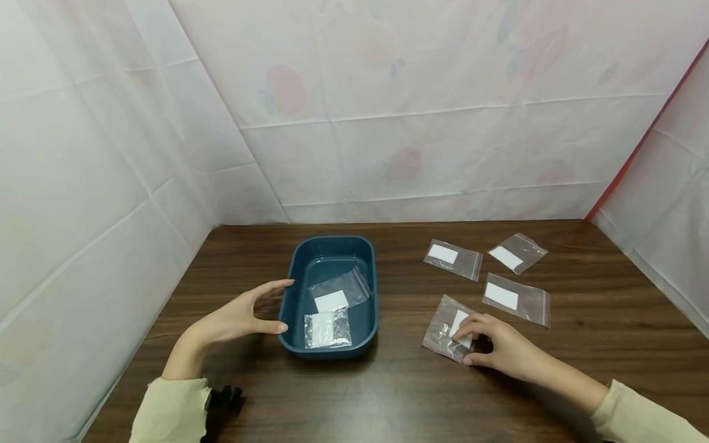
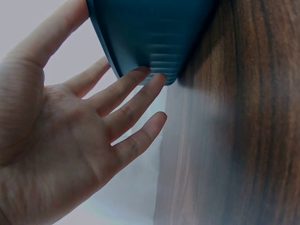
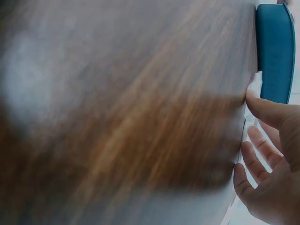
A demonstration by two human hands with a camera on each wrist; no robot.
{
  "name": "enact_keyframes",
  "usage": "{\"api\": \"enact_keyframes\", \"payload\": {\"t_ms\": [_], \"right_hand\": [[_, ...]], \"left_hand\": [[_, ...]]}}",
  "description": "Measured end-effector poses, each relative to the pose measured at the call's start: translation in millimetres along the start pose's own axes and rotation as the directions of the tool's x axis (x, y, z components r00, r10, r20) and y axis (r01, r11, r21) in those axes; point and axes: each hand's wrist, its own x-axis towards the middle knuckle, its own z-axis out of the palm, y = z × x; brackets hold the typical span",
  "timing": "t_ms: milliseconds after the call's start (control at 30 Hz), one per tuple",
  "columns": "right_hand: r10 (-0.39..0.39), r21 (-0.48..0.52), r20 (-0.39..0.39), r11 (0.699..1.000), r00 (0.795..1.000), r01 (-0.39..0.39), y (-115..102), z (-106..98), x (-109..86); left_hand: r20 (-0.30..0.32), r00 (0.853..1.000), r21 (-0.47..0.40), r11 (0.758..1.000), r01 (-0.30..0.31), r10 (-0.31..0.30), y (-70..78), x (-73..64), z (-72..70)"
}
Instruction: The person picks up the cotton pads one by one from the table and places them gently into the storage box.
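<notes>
A dark blue plastic bin [image 1: 293,347] stands on the table, holding two clear zip bags with white labels, an upper bag [image 1: 360,289] and a lower bag [image 1: 341,326]. My left hand [image 1: 232,317] rests at the bin's left side, thumb and fingers spread apart along its rim and wall; in the left wrist view, fingertips touch the ribbed outer wall. To the right of the bin, another zip bag [image 1: 440,335] lies on the table. My right hand [image 1: 504,347] touches it, fingertips on the white label and thumb at its near corner, with a gap between them.
Further zip bags with white labels lie at the right: a back-left bag [image 1: 468,261], a back-right bag [image 1: 526,249] and a nearer bag [image 1: 532,304]. The brown wood-grain table [image 1: 388,406] is bounded by white curtains [image 1: 360,160] behind and at both sides.
</notes>
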Motion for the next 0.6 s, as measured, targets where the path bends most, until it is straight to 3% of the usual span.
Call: {"api": "enact_keyframes", "payload": {"t_ms": [600], "right_hand": [[0.024, 0.063, 0.005, 0.998, 1.000, -0.024, 1.5, -4.6, 6.1]], "left_hand": [[0.001, 1.000, 0.018, 1.000, -0.006, 0.006, -0.2, 0.0, -0.9]]}}
